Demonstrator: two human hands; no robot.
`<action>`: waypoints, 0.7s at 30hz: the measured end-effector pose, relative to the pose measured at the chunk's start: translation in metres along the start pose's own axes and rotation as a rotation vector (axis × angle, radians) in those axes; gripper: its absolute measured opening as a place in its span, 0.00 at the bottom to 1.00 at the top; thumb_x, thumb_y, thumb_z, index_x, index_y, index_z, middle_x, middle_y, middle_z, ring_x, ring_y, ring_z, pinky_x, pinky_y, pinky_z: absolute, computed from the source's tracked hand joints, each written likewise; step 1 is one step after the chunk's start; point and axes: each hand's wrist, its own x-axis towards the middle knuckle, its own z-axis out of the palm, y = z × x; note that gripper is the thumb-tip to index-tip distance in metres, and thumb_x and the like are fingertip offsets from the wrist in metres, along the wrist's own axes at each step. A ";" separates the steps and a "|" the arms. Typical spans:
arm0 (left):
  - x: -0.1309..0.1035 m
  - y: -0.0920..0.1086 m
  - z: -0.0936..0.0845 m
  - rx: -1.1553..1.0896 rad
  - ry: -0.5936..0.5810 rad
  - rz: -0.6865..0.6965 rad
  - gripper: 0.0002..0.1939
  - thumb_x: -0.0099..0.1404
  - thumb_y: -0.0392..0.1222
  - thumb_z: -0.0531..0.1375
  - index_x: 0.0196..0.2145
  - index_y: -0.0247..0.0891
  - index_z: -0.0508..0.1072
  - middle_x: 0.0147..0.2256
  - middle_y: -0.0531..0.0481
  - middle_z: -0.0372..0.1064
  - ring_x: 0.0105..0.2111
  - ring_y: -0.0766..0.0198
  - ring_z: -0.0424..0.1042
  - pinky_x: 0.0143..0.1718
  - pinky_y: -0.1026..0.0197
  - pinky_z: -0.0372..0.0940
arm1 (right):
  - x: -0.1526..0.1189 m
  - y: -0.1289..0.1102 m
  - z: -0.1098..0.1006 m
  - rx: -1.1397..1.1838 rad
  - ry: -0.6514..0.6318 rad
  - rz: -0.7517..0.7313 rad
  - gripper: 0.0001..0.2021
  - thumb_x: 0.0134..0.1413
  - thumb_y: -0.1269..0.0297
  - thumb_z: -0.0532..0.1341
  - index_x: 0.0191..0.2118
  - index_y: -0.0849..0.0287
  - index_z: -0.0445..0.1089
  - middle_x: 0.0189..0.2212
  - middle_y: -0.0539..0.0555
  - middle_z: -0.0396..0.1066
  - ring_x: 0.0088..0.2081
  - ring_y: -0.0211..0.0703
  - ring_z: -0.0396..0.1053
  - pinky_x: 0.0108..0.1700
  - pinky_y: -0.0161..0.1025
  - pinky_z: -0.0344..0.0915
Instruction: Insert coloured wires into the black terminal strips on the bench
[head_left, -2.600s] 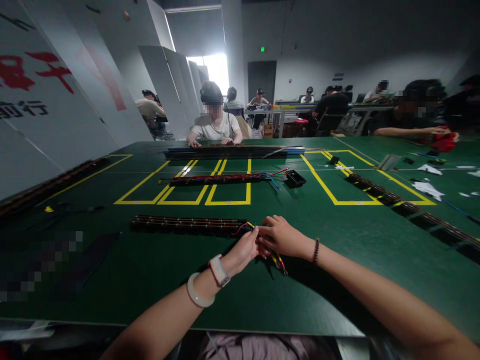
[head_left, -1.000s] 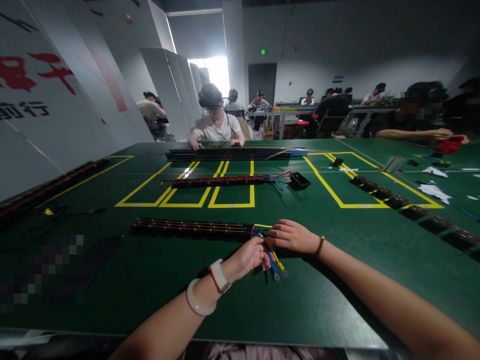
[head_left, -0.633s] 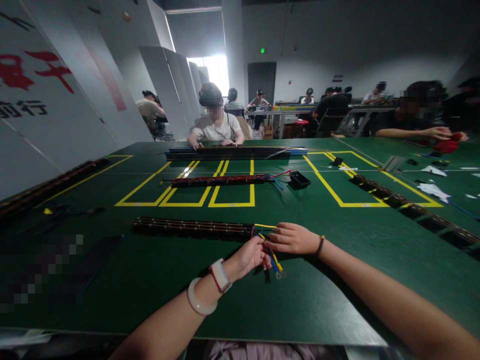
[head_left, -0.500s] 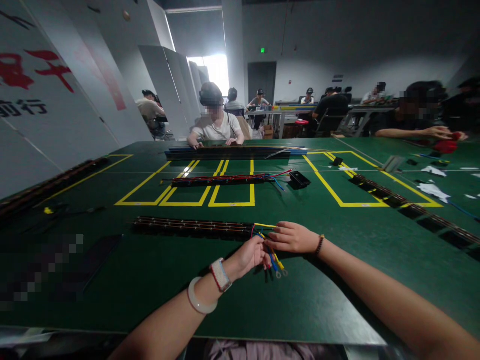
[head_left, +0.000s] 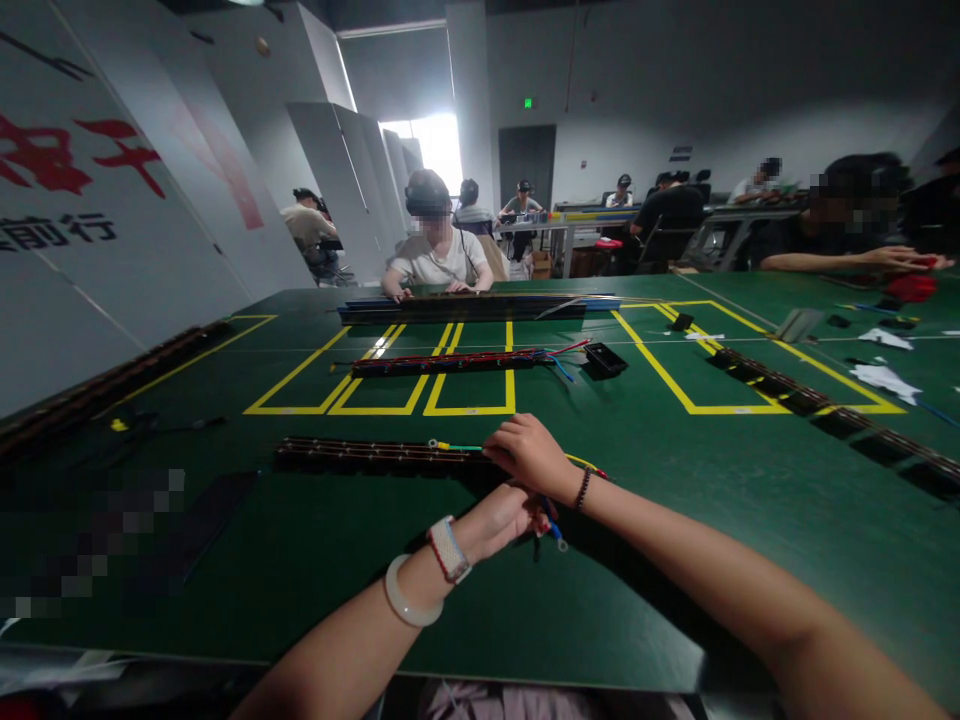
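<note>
A long black strip [head_left: 360,453] with thin copper-coloured lines lies in front of me, its right end by my hands. Closed fingers of my right hand [head_left: 529,455] pinch a yellow-green wire [head_left: 461,448], whose ring terminal points left over the strip. Just below, my left hand [head_left: 506,518] is closed around a bundle of wires. A blue wire [head_left: 556,535] with a ring terminal sticks out past its fingers. To the right of my right hand, a yellow wire with a red end [head_left: 596,470] shows. My fingers hide the middle of the bundle.
A second wired strip [head_left: 450,362] lies farther off, near a small black box [head_left: 604,360]. More strips run along the left [head_left: 112,375] and right [head_left: 817,405] sides. Across the green table [head_left: 637,600], a person [head_left: 439,255] works behind long rails [head_left: 480,308]. White scraps [head_left: 885,380] lie at right.
My right hand has moved left and over my left hand, turning the yellow-green wire's ring terminal leftward above the strip. My left hand stays closed on the wires.
</note>
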 end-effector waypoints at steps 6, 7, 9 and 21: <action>0.000 0.001 -0.001 0.062 0.004 -0.007 0.06 0.59 0.33 0.50 0.29 0.31 0.66 0.22 0.50 0.63 0.20 0.71 0.61 0.23 0.67 0.54 | 0.004 -0.005 0.007 -0.107 -0.063 0.013 0.09 0.60 0.61 0.56 0.34 0.57 0.71 0.27 0.52 0.67 0.34 0.42 0.59 0.37 0.39 0.51; 0.001 0.000 -0.001 0.068 0.007 0.002 0.06 0.59 0.32 0.50 0.29 0.31 0.66 0.22 0.51 0.63 0.20 0.71 0.61 0.23 0.67 0.54 | 0.002 -0.005 0.005 -0.094 -0.058 0.009 0.09 0.60 0.61 0.55 0.37 0.57 0.71 0.29 0.52 0.67 0.35 0.42 0.60 0.38 0.39 0.51; 0.001 -0.002 -0.001 0.079 0.011 0.022 0.05 0.58 0.31 0.50 0.29 0.31 0.65 0.22 0.51 0.64 0.19 0.72 0.60 0.22 0.68 0.54 | -0.005 -0.003 0.000 -0.057 -0.036 0.009 0.10 0.60 0.60 0.54 0.42 0.56 0.69 0.34 0.53 0.68 0.37 0.42 0.61 0.40 0.39 0.53; -0.007 0.022 -0.014 0.971 0.094 0.131 0.18 0.65 0.51 0.45 0.30 0.35 0.63 0.17 0.57 0.59 0.15 0.72 0.56 0.20 0.68 0.52 | -0.072 0.063 -0.024 -0.020 -0.057 0.193 0.12 0.60 0.58 0.54 0.39 0.57 0.72 0.30 0.54 0.70 0.34 0.42 0.64 0.38 0.38 0.56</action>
